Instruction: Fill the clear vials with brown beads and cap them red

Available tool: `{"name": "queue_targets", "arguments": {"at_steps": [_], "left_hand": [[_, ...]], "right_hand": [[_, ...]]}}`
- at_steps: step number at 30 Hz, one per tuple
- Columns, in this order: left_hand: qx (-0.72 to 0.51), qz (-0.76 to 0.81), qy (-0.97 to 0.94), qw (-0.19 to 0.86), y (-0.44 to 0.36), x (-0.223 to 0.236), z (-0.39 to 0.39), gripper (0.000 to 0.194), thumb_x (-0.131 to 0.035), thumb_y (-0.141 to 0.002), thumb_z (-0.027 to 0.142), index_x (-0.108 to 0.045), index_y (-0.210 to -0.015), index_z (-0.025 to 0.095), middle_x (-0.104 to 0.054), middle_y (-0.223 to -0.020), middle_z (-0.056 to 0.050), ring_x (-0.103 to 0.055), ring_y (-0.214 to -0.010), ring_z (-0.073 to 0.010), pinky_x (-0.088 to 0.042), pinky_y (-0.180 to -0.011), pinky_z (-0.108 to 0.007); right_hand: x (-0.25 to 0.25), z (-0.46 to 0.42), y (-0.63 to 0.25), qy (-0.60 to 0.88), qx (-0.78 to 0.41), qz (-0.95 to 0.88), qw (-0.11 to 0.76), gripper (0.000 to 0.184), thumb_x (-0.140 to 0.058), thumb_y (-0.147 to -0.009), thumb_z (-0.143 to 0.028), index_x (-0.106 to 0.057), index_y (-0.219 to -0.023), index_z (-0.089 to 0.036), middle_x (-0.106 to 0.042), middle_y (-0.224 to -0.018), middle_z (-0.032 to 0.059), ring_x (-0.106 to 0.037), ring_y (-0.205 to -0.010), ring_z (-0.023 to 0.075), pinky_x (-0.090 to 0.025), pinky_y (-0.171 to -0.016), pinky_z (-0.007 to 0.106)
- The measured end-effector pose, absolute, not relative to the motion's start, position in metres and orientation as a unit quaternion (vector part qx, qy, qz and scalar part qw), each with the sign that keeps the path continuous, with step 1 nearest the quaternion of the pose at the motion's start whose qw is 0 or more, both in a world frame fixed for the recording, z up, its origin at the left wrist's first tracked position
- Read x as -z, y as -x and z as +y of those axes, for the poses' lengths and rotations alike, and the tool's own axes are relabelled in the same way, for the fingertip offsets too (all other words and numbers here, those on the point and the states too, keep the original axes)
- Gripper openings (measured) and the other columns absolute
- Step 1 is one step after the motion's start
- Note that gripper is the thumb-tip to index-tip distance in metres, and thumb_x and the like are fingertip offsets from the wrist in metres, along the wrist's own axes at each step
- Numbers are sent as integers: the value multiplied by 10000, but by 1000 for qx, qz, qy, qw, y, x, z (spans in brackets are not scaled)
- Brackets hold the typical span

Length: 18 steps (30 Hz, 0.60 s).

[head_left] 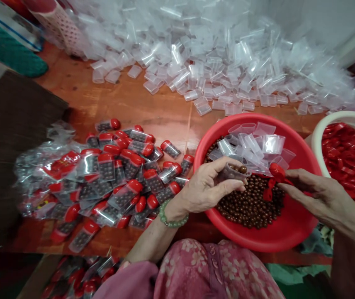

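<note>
My left hand [207, 187] is closed around a clear plastic container [232, 172] filled with brown balls, its open end pointing right. Between the fingertips of my right hand [317, 195] are red plastic caps [277, 172]; how many I cannot tell. Both hands are over a red basin [300, 224]. Inside it lie many loose brown balls [252, 207] and, toward the far side, a heap of empty clear containers [255, 143]. The caps and the filled container are apart from each other.
Left of the basin, filled containers with red caps [130, 162] are piled on the wooden table [81, 99], beside a clear plastic bag [28, 166]. Empty clear containers [202, 74] are heaped behind. A white tub [319, 141] of red caps stands at the right.
</note>
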<state>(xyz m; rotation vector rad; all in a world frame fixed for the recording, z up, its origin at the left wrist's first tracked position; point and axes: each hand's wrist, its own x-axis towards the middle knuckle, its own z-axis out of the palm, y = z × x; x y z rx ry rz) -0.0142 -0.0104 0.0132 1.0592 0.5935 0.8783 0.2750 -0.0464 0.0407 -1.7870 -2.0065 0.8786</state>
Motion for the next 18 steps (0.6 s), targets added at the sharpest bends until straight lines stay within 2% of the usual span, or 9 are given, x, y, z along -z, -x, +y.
{"name": "queue_targets", "arguments": {"at_steps": [3,5,7,9,12,15,18], "left_hand": [[-406,271,-466,738,13,-9,-10,248,-688,-903,316,-613,-1073,153,-694,-922,-47,-675,-818,-129,-552,-816,-269],[-398,275,-473,736,13,-7,-10,253,-682,-908,319,-613,-1083,151,-688,-891,-42,-665,-804,-124,-539,-800,-258],[-388,267,-475,743,13,-6,-10,259,-678,-912,323,-610,-1092,150,-684,-864,-36,-654,-777,-114,-519,-761,-236],[-387,257,-472,749,13,-4,-10,271,-678,-912,332,-609,-1101,150,-678,-857,-32,-640,-758,-104,-503,-735,-219],[-386,253,-470,752,14,-2,-9,293,-686,-904,357,-619,-1092,143,-665,-859,-32,-625,-748,-101,-497,-726,-217],[-386,257,-458,758,15,-1,-7,312,-698,-891,390,-627,-1060,137,-661,-852,-35,-624,-742,-106,-499,-730,-229],[-388,262,-443,765,16,-3,-4,327,-711,-879,410,-624,-1054,149,-662,-840,-29,-627,-733,-109,-496,-727,-236]], "right_hand": [[-51,-38,-253,571,-398,-680,231,141,-660,-941,-326,-687,-1069,-272,-696,-853,-23,-645,-726,108,-516,-666,182],[-55,-30,-236,551,-410,-663,299,88,-637,-960,-290,-680,-1035,-280,-669,-825,-35,-632,-706,91,-513,-656,163],[-57,-20,-220,525,-392,-675,338,117,-605,-978,-258,-672,-1069,-287,-668,-863,-31,-637,-729,89,-521,-685,172],[-60,-11,-208,481,-345,-739,322,167,-592,-977,-207,-674,-1102,-281,-664,-886,-17,-634,-758,101,-520,-716,198],[-65,-1,-200,422,-233,-839,253,253,-580,-962,-154,-674,-1171,-261,-650,-905,16,-623,-779,130,-508,-712,239],[-66,-1,-202,433,-152,-864,208,349,-532,-985,-171,-628,-1304,-275,-646,-903,30,-622,-743,149,-512,-692,266],[-65,-6,-209,469,-120,-858,169,429,-476,-1008,-212,-557,-1418,-311,-651,-899,35,-635,-741,168,-530,-687,280]]}}
